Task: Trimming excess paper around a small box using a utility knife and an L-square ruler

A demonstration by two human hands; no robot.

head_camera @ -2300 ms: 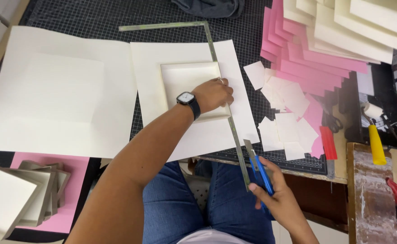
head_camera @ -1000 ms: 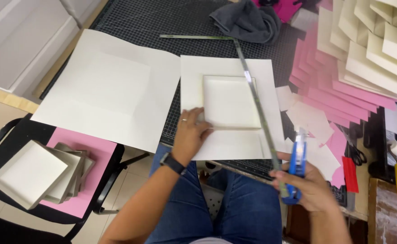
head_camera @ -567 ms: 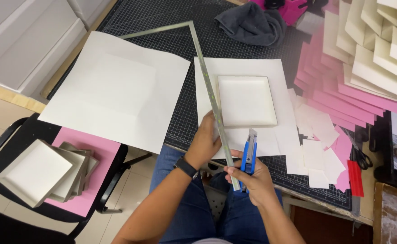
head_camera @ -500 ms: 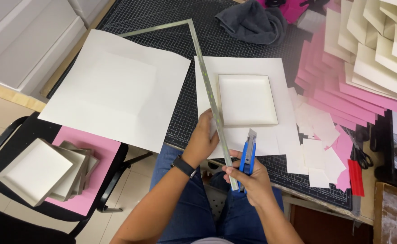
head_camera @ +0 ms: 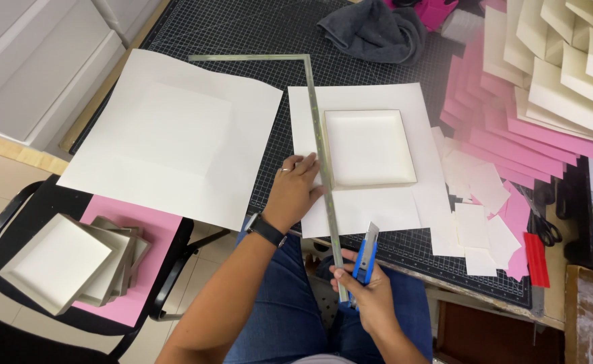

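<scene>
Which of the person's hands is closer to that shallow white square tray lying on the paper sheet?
Left. The left hand presses the metal square ruler just left of the white tray. The right hand, holding a blue utility knife, is below it, off the cutting mat.

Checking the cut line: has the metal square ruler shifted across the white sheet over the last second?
Yes. The metal square ruler went from right of the white tray to its left edge.

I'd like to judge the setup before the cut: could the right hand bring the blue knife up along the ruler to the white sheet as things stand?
Probably yes. The right hand holds the blue knife beside the steel ruler, and the left hand presses from the ruler's other side, leaving that edge of the white sheet free.
</scene>
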